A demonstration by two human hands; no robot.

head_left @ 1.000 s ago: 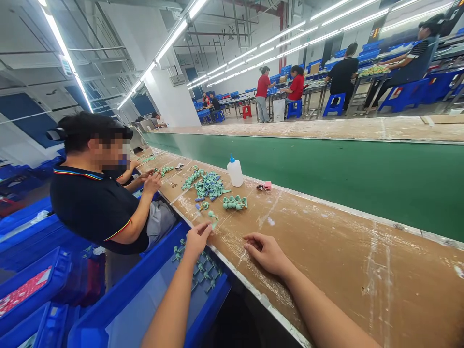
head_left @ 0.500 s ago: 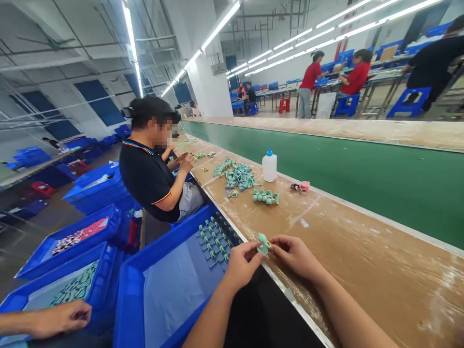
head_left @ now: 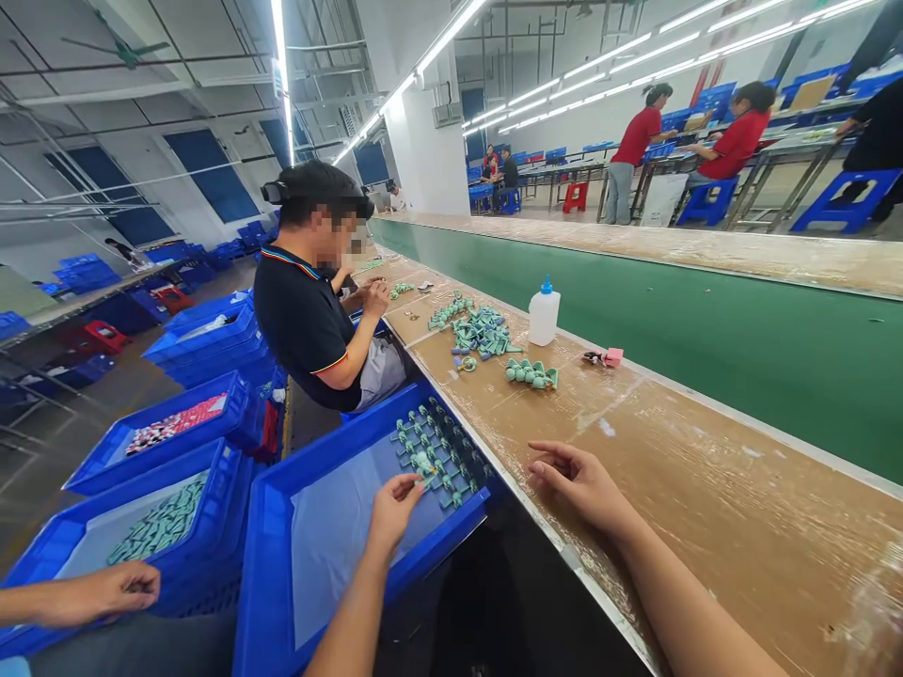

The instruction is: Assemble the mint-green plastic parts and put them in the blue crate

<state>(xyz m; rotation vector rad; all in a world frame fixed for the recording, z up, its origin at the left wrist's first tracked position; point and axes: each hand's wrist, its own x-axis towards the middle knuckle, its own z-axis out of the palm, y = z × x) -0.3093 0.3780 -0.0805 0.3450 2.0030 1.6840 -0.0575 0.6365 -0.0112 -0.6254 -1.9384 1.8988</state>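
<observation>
- Two bare hands are seen at the near edge of the worktop, one on each side of it
- The left hand (head_left: 393,511) is held over a blue plastic crate (head_left: 331,437) lined with a pale sheet, its fingers pressed together at the tips
- A pale green moulded piece (head_left: 424,462) is seen just beside those fingertips, at the near end of the rows of green moulded pieces (head_left: 441,451) laid in the crate; whether it is pinched cannot be told
- The right hand (head_left: 578,486) is held low over the brown worktop (head_left: 712,489), close to its near edge, with the fingers loosely spread and nothing gripped
- A heap of green parts (head_left: 481,331) and a short row of green parts (head_left: 530,373) are placed towards the far edge of the worktop
- A white squeeze bottle (head_left: 544,317) with a blue nozzle is stood upright beside the heap, and a small pink item (head_left: 612,356) is laid near the far edge
- A seated co-worker (head_left: 303,320) in a black polo shirt and cap is seen along the same side of the worktop, with the co-worker's hand (head_left: 375,298) raised over its edge
- Another person's hand (head_left: 105,592) is seen at the lower left, beside a blue crate (head_left: 212,508) filled with green pieces (head_left: 159,527)
</observation>
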